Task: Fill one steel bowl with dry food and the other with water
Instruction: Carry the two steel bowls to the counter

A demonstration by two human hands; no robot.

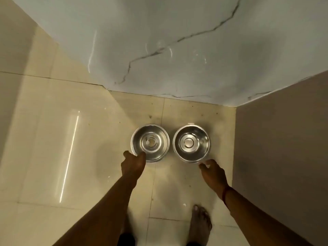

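While my left hand (134, 163) pinches left bowl (150, 143) near rim, my right hand (213, 172) (fingers spread, empty) should pinch right bowl (191, 143) likewise; lift both level from floor's (53, 139) far edge.

A thin red thread (225, 192) is circling the wrist of the right hand (213, 174); the person is going barefoot, perhaps wearing dark shorts (126, 239).

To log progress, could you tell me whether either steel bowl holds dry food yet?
No, the left bowl and the right bowl show only shiny steel inside.
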